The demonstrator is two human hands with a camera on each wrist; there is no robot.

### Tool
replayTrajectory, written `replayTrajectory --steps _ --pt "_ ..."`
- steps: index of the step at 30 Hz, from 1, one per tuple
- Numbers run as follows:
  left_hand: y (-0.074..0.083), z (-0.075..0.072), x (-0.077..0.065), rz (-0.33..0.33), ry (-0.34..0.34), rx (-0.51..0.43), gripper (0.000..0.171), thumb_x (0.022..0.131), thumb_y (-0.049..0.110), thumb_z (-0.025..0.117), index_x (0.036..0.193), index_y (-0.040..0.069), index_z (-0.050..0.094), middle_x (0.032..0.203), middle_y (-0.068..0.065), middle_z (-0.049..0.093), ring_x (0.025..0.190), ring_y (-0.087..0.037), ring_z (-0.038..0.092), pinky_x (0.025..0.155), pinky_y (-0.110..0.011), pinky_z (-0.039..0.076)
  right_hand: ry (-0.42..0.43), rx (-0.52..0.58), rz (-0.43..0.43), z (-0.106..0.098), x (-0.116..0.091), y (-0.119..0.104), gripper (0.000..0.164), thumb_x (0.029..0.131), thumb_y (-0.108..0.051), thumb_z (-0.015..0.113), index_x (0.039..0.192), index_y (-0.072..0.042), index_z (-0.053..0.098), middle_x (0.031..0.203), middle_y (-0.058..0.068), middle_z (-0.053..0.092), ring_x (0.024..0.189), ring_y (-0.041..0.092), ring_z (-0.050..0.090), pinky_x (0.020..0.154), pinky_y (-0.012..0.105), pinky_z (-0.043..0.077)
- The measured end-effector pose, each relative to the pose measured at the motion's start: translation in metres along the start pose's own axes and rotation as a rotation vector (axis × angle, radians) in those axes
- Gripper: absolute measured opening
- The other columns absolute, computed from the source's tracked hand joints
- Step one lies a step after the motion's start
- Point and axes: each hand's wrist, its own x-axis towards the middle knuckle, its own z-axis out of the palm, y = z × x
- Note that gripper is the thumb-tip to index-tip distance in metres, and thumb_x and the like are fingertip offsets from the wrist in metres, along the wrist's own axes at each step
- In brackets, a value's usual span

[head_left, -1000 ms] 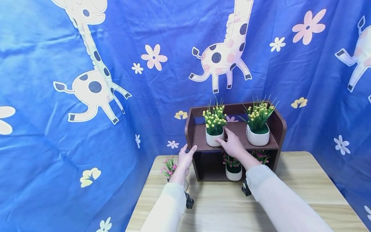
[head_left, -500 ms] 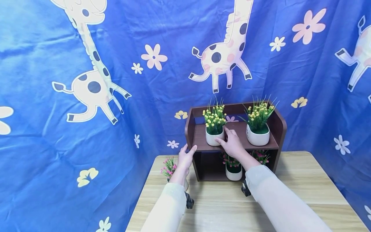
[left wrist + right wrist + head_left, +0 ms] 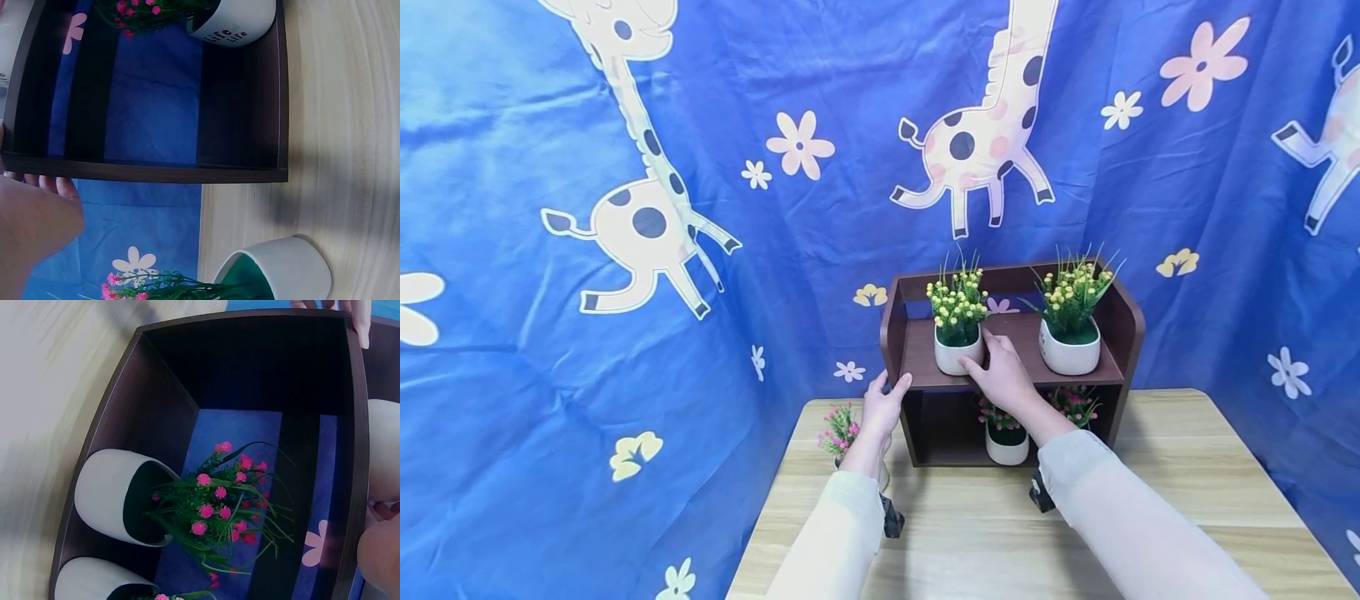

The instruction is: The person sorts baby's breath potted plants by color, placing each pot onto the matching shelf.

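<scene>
A dark brown two-tier shelf point(image 3: 1013, 346) stands on the wooden table. My right hand point(image 3: 1006, 382) holds a white pot with yellow flowers point(image 3: 957, 357) at the left of the upper tier, thumb in front and fingers at its right side. The pot rests upright on the board. My left hand point(image 3: 882, 408) grips the shelf's left front corner, thumb over the edge and fingers against the outer side, as the left wrist view shows with the hand point(image 3: 40, 219) beside the panel. A second yellow-flowered pot point(image 3: 1071, 357) sits at the upper right.
On the lower tier are two pots with pink flowers, the nearer-to-middle pot point(image 3: 115, 497) and another pot point(image 3: 94, 581) beside it. One more pink-flowered pot point(image 3: 297, 269) stands on the table point(image 3: 955, 533) left of the shelf. A blue giraffe-print curtain point(image 3: 820, 250) hangs behind.
</scene>
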Motion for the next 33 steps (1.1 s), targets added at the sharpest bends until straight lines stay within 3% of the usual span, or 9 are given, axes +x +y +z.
replayTrajectory --steps 6,14,22,26,33 --pt "0.001 0.005 -0.002 0.014 0.017 0.003 0.061 0.094 0.038 0.069 0.145 0.009 0.052 0.147 -0.018 0.048 0.141 -0.035 0.042 0.121 -0.051 0.034 0.013 0.022 0.021 -0.006 -0.005 0.007 0.089 0.095 -0.06 0.057 0.158 -0.004 0.028 0.152 0.021 0.042 0.139 0.038 0.047 0.115 0.056 0.041" --pt "0.001 0.006 -0.007 0.033 0.066 0.032 0.058 0.095 0.04 0.068 0.141 0.008 0.056 0.141 -0.02 0.052 0.134 -0.035 0.049 0.116 -0.051 0.04 0.074 0.105 -0.015 -0.01 -0.022 0.012 0.07 0.098 -0.041 0.062 0.153 -0.004 0.039 0.145 0.019 0.049 0.128 0.035 0.057 0.109 0.05 0.049" --pt "-0.014 0.0 -0.02 0.033 0.065 0.037 0.062 0.091 0.044 0.072 0.141 0.01 0.056 0.135 -0.018 0.059 0.121 -0.033 0.06 0.105 -0.047 0.05 0.218 0.161 -0.099 -0.012 -0.043 0.025 0.05 0.098 -0.025 0.066 0.143 -0.005 0.055 0.13 0.013 0.06 0.113 0.028 0.066 0.1 0.043 0.056" --pt "-0.025 -0.003 -0.033 0.054 0.072 0.084 0.06 0.088 0.04 0.076 0.135 0.008 0.055 0.131 -0.016 0.06 0.116 -0.033 0.061 0.1 -0.046 0.053 0.297 0.164 -0.109 -0.015 -0.053 0.031 0.04 0.095 -0.02 0.068 0.134 -0.009 0.063 0.119 0.007 0.063 0.1 0.023 0.069 0.09 0.032 0.057" --pt "-0.046 -0.004 -0.059 0.107 0.088 0.253 0.054 0.084 0.035 0.081 0.12 0.006 0.053 0.124 -0.013 0.063 0.109 -0.03 0.064 0.097 -0.048 0.053 0.383 0.2 -0.076 -0.023 -0.07 0.045 0.027 0.093 -0.014 0.07 0.12 -0.007 0.069 0.106 0.007 0.065 0.092 0.014 0.065 0.078 0.005 0.049"
